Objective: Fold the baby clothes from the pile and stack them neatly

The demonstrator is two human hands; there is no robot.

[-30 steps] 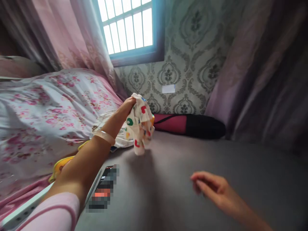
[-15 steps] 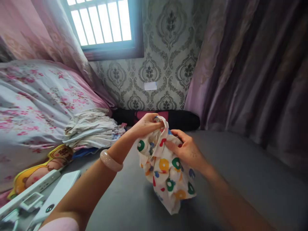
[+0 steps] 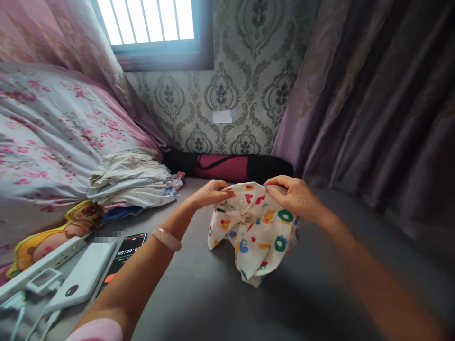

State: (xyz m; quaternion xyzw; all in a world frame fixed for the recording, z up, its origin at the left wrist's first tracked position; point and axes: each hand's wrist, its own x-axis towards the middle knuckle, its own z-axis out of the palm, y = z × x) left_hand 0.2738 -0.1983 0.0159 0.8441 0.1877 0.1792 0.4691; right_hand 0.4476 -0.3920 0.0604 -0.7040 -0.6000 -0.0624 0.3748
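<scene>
Grey surface: lies under everything | quilt: left | clothes pile: beside quilt | printed cloth: held up over grey surface | left hand: pinches its top edge | right hand: grips top edge opposite

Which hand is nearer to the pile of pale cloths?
Left. The left hand is to the right of the pile of pale cloths; the right hand is farther right, across the printed cloth.

Both hands pinch — palms inward, wrists apart.
</scene>
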